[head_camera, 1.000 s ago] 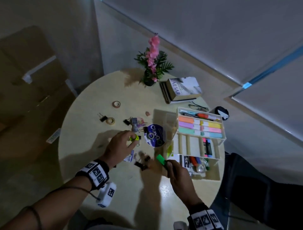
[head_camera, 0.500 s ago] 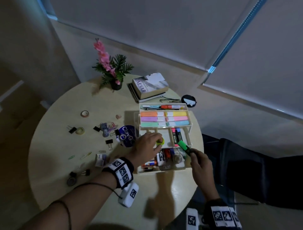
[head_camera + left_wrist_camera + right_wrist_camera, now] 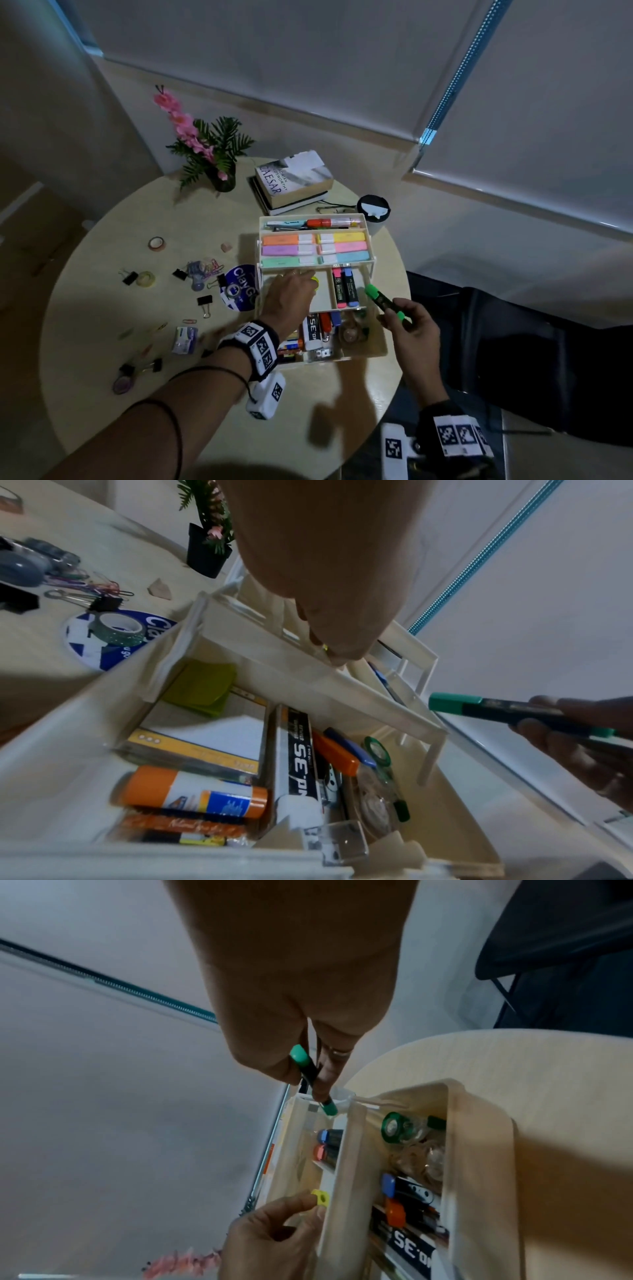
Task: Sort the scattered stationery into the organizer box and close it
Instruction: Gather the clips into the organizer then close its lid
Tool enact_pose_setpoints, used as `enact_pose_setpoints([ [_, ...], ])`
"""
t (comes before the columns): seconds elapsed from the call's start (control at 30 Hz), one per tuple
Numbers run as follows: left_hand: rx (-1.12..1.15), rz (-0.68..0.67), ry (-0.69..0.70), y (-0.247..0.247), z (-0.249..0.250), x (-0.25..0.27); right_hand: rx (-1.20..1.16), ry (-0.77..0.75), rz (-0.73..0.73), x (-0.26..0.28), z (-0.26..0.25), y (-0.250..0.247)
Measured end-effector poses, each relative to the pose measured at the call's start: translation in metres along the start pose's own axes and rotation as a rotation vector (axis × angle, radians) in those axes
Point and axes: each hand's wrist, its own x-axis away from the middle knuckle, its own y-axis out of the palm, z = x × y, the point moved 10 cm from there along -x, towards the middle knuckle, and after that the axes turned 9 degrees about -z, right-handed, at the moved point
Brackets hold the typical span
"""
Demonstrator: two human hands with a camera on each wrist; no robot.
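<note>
The white tiered organizer box point(image 3: 371, 240) stands open on the round table point(image 3: 102, 308). My left hand point(image 3: 308, 279) reaches over its middle tray and pinches a small yellow piece point(image 3: 314, 281) between thumb and fingers. The same yellow piece point(image 3: 320, 1197) shows at the tray's edge in the right wrist view. My right hand point(image 3: 394, 311) grips a green highlighter point(image 3: 383, 303) at the box's right side, tip toward the tray. A pink and a blue highlighter point(image 3: 344, 287) lie in that tray. The green highlighter point(image 3: 479, 704) also shows in the left wrist view.
Binder clips point(image 3: 204, 301), tape rolls point(image 3: 157, 243), paper clips point(image 3: 212, 266), a small staples box point(image 3: 185, 339) and a blue round disc point(image 3: 239, 289) lie left of the box. Books point(image 3: 294, 181), a potted plant point(image 3: 209, 154) and a black cup point(image 3: 373, 207) stand behind it.
My left hand carried the yellow piece from the table left of the box to over the middle tray. My right hand brought the green highlighter up along the box's right side.
</note>
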Motion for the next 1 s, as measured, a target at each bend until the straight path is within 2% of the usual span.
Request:
enact_pose_setpoints([
  [0.1, -0.038, 0.017, -0.006, 0.003, 0.001, 0.001, 0.101, -0.035, -0.047, -0.01, -0.003, 0.01],
  [0.2, -0.029, 0.014, -0.001, 0.01, 0.001, 0.006, 0.325, -0.09, -0.013, -0.017, -0.011, 0.016],
  [0.3, -0.082, -0.021, 0.073, 0.015, 0.014, 0.015, 0.505, -0.145, -0.008, -0.024, -0.013, 0.024],
  [0.5, -0.07, -0.124, -0.011, 0.021, 0.006, 0.015, 0.749, -0.188, -0.124, -0.038, -0.003, 0.053],
  [0.73, 0.027, -0.188, 0.043, 0.03, 0.001, 0.023, 0.935, -0.245, -0.161, -0.04, -0.004, 0.069],
  [0.87, 0.161, -0.127, 0.114, 0.021, -0.007, 0.044, 0.963, -0.245, -0.194, -0.04, -0.001, 0.073],
  [1.0, 0.272, -0.004, 0.159, 0.007, -0.033, 0.09, 1.055, -0.36, -0.197, -0.03, 0.0, 0.081],
])
